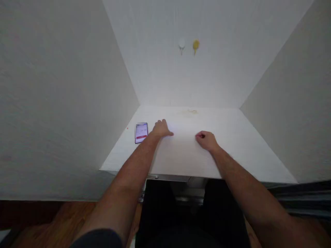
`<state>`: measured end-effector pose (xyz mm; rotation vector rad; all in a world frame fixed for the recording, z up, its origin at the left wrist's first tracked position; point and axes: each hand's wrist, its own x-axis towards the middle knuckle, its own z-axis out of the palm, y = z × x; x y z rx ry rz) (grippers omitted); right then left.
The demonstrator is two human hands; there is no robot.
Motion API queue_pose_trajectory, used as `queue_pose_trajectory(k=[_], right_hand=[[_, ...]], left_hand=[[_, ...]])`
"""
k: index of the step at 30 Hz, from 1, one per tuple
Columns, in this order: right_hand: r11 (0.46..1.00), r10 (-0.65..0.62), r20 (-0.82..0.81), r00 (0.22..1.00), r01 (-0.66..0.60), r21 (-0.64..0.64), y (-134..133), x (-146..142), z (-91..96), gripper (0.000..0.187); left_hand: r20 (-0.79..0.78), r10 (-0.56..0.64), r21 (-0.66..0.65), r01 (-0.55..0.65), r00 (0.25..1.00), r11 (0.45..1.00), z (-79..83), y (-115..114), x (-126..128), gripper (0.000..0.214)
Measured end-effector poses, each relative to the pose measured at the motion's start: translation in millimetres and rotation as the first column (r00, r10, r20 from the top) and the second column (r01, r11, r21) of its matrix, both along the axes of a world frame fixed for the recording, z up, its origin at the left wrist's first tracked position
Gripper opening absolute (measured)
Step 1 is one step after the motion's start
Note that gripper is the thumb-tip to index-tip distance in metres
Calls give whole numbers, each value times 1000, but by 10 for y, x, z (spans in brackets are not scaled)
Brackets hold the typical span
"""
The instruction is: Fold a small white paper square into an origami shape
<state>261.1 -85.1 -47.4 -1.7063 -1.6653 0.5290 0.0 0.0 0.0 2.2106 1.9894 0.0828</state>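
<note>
My left hand [161, 129] lies palm down on the white table [232, 144], fingers stretched flat with the thumb out to the right. It holds nothing. A phone [141, 132] with a lit screen lies just to its left, not touched. My right hand [207, 140] rests on the table to the right, fingers curled under in a loose fist, with nothing visible in it.
White walls enclose the table on the left, back and right. Two small hooks, one white [181, 44] and one yellow [196, 45], hang on the back wall. A faint stain [190, 111] marks the table's far edge. Wooden floor shows below at the left.
</note>
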Motion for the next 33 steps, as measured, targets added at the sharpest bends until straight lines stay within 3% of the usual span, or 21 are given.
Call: queue_pose_trajectory(k=[13,21,24,29,33], right_hand=[[1000,24,-43,999,-24,1,54,27,-104,18],[1000,23,-41,999,-24,-19,44,25,-94,17],[998,7,-4,1000,-7,-54,64,11,-63,17],[997,25,30,999,-23,-80,321,-280,108,16],[992,92,3,996,-92,-90,637,-715,221,35]], left_hand=[[-97,63,-99,-72,993,992,109,57,131,99],[-69,-15,-103,7,998,995,95,55,109,72],[-43,-46,-90,42,998,995,85,43,114,53],[3,-47,-57,47,999,997,68,21,81,40],[48,-30,-31,32,998,999,28,-7,46,36]])
